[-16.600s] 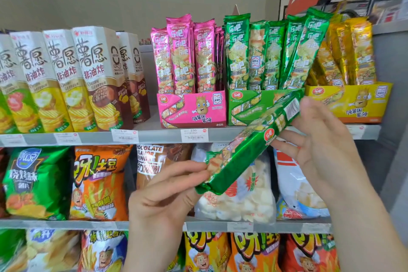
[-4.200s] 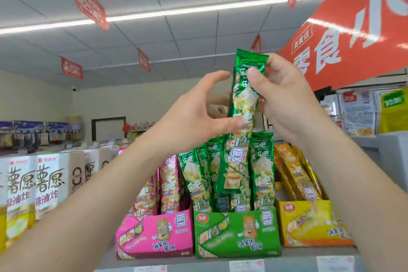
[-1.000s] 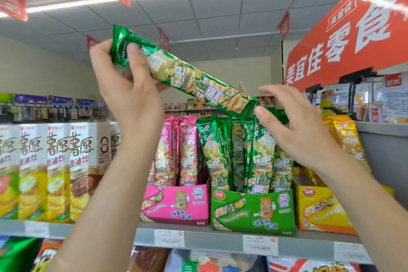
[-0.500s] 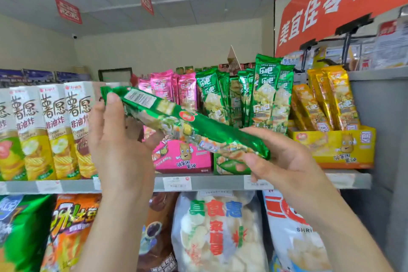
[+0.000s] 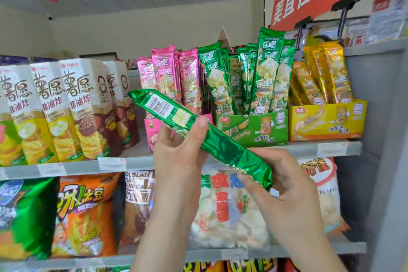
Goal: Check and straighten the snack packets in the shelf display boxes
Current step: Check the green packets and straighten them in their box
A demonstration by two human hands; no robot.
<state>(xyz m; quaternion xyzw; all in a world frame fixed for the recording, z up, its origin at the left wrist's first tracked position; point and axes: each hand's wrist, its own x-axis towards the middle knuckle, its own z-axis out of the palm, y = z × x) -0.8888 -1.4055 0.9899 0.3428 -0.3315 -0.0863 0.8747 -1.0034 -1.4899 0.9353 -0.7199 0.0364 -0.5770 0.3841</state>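
Left hand (image 5: 176,152) and right hand (image 5: 284,185) grip the slanted green foil packet (image 5: 223,148), barcode side showing.

Holds a long green foil snack packet (image 5: 223,148) slantwise in both bare hands. Grips its middle with the left hand (image 5: 178,154), back of the hand turned near, thumb laid on the near face. Clasps the lower right end with the right hand (image 5: 284,183), fingers curled round it. Shows both forearms bare, pointing up from the near edge, the right leaning left.
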